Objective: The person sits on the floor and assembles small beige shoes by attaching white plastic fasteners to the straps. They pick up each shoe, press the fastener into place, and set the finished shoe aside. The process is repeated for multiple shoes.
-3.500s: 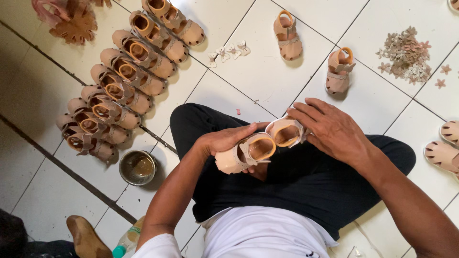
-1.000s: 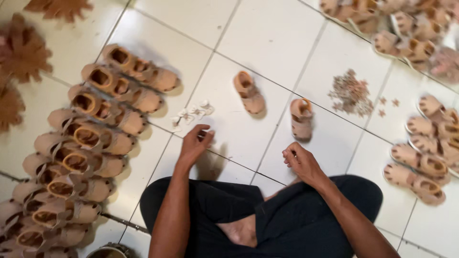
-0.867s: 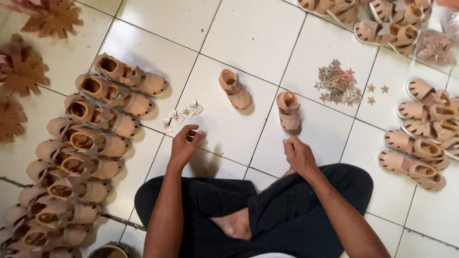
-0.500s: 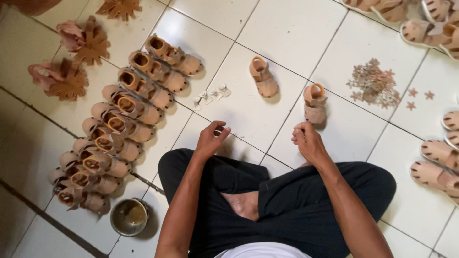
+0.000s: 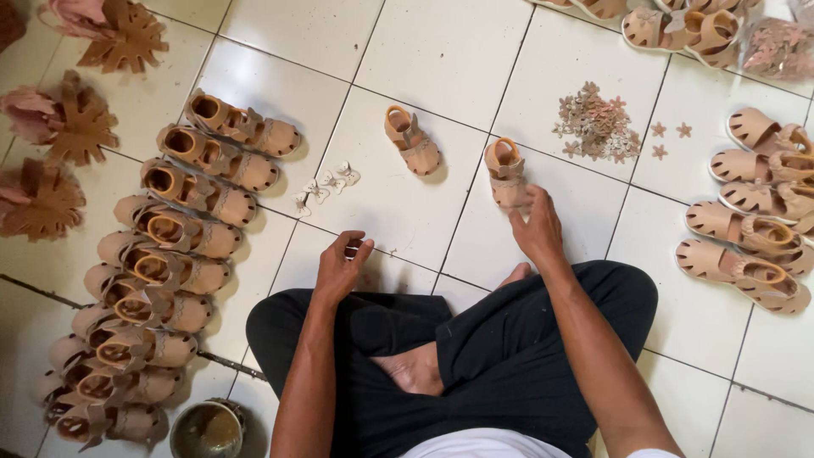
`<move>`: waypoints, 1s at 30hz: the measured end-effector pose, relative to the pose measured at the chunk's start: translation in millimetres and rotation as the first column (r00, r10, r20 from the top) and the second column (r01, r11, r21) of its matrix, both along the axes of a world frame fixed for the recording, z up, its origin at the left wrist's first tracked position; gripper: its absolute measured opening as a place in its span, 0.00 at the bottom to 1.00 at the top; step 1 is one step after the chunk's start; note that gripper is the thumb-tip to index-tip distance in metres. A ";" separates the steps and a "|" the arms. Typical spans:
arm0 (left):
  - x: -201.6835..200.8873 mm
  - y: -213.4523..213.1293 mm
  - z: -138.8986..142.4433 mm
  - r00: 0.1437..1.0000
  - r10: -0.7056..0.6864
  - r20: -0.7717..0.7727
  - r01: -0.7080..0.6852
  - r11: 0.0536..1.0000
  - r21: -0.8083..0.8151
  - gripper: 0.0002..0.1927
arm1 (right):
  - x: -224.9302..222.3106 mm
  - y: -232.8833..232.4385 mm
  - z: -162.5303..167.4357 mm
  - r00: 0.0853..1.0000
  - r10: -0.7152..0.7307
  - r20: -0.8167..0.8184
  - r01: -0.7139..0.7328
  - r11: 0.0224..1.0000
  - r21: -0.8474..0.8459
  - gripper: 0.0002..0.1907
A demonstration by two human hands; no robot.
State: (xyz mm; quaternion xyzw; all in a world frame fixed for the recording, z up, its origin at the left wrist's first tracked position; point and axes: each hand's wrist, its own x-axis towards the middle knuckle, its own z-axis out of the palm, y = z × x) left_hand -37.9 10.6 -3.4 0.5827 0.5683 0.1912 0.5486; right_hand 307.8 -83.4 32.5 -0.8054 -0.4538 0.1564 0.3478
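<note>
I sit cross-legged on a white tiled floor. My right hand (image 5: 536, 227) reaches forward, and its fingers close over the toe end of a small tan sandal (image 5: 504, 170) that stands alone on the tile. A second matching sandal (image 5: 413, 141) lies a little to the left of it, untouched. My left hand (image 5: 342, 268) hovers just above my knee with its fingers curled and pinched together. I see nothing in it. Several small white bow-shaped ornaments (image 5: 326, 187) lie on the floor just beyond it.
A long double row of finished tan sandals (image 5: 182, 246) runs down the left. Brown leaf-shaped leather pieces (image 5: 93, 136) lie further left. A heap of small flower cut-outs (image 5: 598, 123) lies ahead right, more sandals (image 5: 746, 246) at the right, and a metal bowl (image 5: 208, 428) by my left knee.
The two sandals I held in my lap now stand on the floor. In the last half second my right hand moved forward onto the right sandal, and my left hand drew back slightly.
</note>
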 end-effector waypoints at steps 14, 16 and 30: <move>4.9 8.5 7.2 0.996 0.058 0.064 -0.048 0.989 -0.139 0.24 | -89.5 140.6 17.6 0.931 0.327 0.163 -0.331 0.944 -0.003 0.53; 3.1 8.2 9.3 0.997 0.047 0.058 -0.039 0.991 -0.127 0.24 | -99.3 155.2 17.7 0.968 0.244 0.051 -0.235 0.962 -0.141 0.51; 39.4 -45.7 73.6 0.799 0.262 0.541 -0.212 0.965 -0.153 0.38 | -130.3 -15.6 63.2 0.551 0.409 -0.727 -0.460 0.876 0.144 0.37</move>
